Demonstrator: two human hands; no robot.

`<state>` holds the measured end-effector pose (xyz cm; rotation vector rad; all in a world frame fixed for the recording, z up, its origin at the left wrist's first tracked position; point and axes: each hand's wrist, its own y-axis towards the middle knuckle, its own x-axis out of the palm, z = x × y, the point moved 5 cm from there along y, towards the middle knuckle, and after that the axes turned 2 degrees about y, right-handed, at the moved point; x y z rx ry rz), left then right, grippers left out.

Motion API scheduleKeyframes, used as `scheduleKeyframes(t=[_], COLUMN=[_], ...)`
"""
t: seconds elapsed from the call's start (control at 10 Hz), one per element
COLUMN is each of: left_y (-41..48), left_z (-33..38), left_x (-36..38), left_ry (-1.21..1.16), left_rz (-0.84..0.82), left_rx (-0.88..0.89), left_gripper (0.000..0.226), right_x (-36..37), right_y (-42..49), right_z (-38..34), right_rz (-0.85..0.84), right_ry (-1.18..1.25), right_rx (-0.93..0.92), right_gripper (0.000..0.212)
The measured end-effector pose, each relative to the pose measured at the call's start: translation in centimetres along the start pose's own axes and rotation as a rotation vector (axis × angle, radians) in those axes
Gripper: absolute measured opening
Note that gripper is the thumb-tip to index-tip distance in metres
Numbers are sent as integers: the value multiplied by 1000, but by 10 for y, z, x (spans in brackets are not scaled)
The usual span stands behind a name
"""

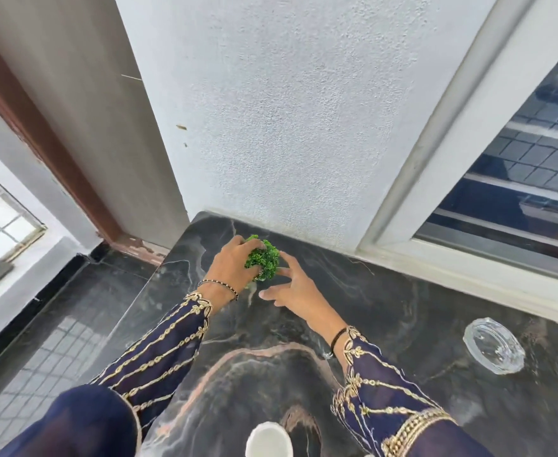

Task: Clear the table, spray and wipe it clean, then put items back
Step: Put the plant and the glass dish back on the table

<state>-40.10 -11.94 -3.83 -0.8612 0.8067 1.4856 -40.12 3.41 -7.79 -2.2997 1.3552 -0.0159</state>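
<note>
Nearest the camera, at six o'clock, sits a white round-rimmed cup [268,438], only its top showing at the frame's edge. Beyond it spreads the table [403,324], a polished dark marble slab veined in pink and white, glossy enough to look slippery.

Toward twelve o'clock, close to the rough textured wall [287,110], the left hand [234,267] is clasped around a small artificial plant [262,258], a dense ball of bright green plastic foliage; its base is hidden under the fingers. The right hand [290,288] is spread loose just beside the plant at its three o'clock side, fingertips close to the leaves but gripping nothing.

At four o'clock, well apart from both hands, rests a thick clear glass ashtray [493,346], round and notched.

Risks, as I judge them: the plant is gripped by its springy foliage rather than its base, so it could slip or tip. The wide embroidered sleeves [386,390] could catch the cup near the table's edge and knock it off.
</note>
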Motion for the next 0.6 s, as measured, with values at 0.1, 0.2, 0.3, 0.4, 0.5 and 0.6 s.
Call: scheduleKeyframes(t=[0.1,0.2,0.3,0.4,0.5,0.6], left_y=[14,18,17,14,9,1], left_z=[-17,-27,-31,-30,-28,-24], left_x=[-4,-1,-1,-2,0,-2], left_ry=[5,11,6,70,130,174], left_rz=[-33,-78,-59,-52,-34,5], left_rx=[15,36,78,86,26,-12], left_gripper=[47,59,75,86,93,96], right_x=[10,16,21,22,23,22], right_y=[16,24,27,24,20,12], right_z=[-7,-8,-7,-5,0,5], right_rz=[13,25,35,52,76,83], right_ry=[20,21,30,31,21,8], right_rx=[10,33,50,65,79,102], right_gripper=[94,91,90,90,91,93])
